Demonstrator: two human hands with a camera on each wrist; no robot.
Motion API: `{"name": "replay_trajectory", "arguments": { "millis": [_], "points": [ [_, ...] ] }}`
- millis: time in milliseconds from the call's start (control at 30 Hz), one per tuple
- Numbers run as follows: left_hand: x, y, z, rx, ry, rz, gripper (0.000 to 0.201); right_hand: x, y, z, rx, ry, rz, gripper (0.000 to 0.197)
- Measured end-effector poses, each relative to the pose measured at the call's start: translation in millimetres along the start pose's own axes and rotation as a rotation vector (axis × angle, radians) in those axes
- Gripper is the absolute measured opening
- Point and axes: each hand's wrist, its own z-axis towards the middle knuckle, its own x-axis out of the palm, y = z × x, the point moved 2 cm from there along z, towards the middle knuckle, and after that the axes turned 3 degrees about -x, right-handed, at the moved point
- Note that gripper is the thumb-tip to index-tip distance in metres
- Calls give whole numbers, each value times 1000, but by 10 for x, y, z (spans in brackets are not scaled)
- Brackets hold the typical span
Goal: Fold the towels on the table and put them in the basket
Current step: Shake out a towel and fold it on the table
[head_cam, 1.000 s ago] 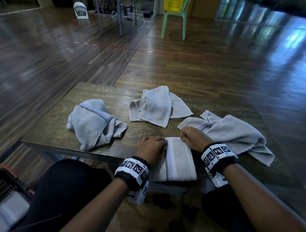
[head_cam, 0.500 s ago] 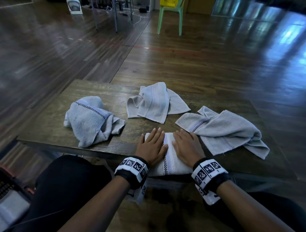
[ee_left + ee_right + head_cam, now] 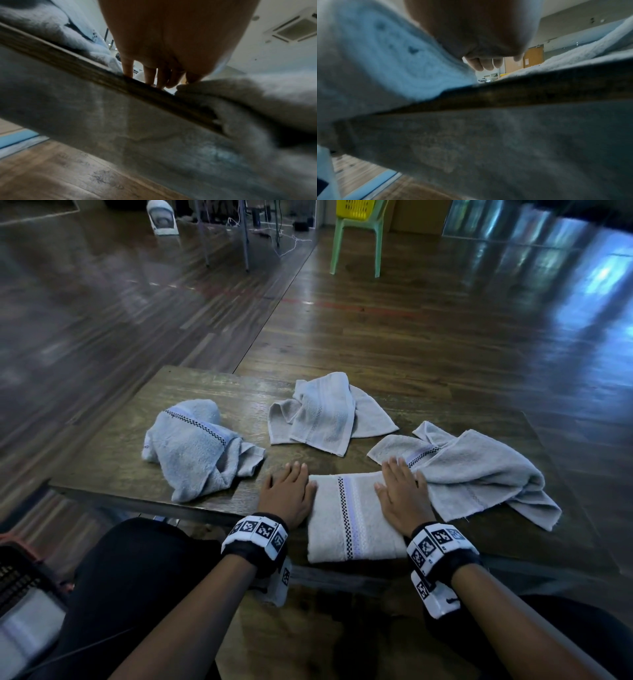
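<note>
A folded grey towel [image 3: 346,518] with a checkered stripe lies at the table's near edge. My left hand [image 3: 287,494] lies flat on the table [image 3: 113,460] against the towel's left edge, fingers straight. My right hand [image 3: 404,494] presses flat on the towel's right part. In the left wrist view the fingers [image 3: 149,75] rest on the tabletop beside the folded towel [image 3: 248,97]. Three crumpled towels lie beyond: one at the left [image 3: 195,446], one in the middle [image 3: 325,412], one at the right [image 3: 479,470]. A dark basket [image 3: 20,580] with something pale in it sits at the lower left.
A green chair [image 3: 356,234] carrying a yellow basket [image 3: 356,208] stands on the wooden floor far behind the table. A white fan [image 3: 161,217] and metal legs with cables stand at the back left. My dark-clothed knee [image 3: 137,577] is under the table's near edge.
Both hands went from curled on the towel's far edge to flat, then slid apart over the folded towel, the left reaching its left edge and the right its right part.
</note>
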Motion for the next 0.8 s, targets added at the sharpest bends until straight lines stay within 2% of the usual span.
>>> {"name": "replay_trajectory", "arguments": {
  "millis": [167, 367, 500, 700, 800],
  "points": [
    [-181, -65, -150, -67, -146, -127, 41, -202, -86, -30, 117, -114, 66, 47],
    [-265, -37, -253, -172, 38, -215, 35, -281, -128, -158, 165, -43, 41, 30],
    [-149, -41, -235, -179, 137, -220, 29, -294, -118, -234, 252, 83, 199, 31],
    [-103, -60, -182, -179, 177, -367, 33, -193, -147, -196, 351, 126, 509, 38],
    [-101, -76, -168, -175, 185, -444, 30, -227, -108, -203, 343, 143, 621, 26]
  ]
}}
